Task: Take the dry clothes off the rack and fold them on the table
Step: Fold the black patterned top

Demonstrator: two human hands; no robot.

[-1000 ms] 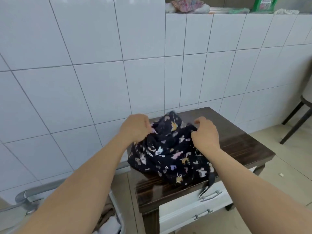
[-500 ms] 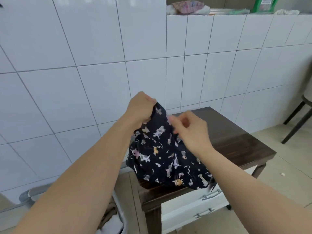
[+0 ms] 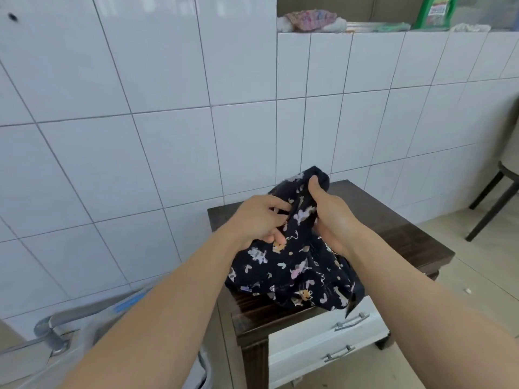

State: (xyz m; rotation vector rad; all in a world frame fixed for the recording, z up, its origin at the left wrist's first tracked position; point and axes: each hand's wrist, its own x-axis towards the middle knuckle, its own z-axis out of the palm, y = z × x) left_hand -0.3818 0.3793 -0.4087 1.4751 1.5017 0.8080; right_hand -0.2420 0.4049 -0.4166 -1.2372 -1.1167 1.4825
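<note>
The dark printed garment [image 3: 292,265] is bunched between both hands above the dark wooden bench [image 3: 415,245], its lower part heaped on the bench top and one edge drooping over the front, just above the white drawers [image 3: 323,343]. The left hand [image 3: 258,217] grips a fold at mid-height, fingers [image 3: 276,204] curled into the cloth; the right hand [image 3: 334,217] is clamped round a raised bundle, thumb up.

The risk, as I judge it, is that the cloth is gathered rather than spread: folding from this bunch would trap creases, and the hanging edge could drag the heap off the bench if either grip loosens. The limp fabric gives no clear corner to find.

Against half a second ago, the right hand now closes on the cloth higher up instead of reaching across it, the left hand sits lower, and the garment is more crumpled.
</note>
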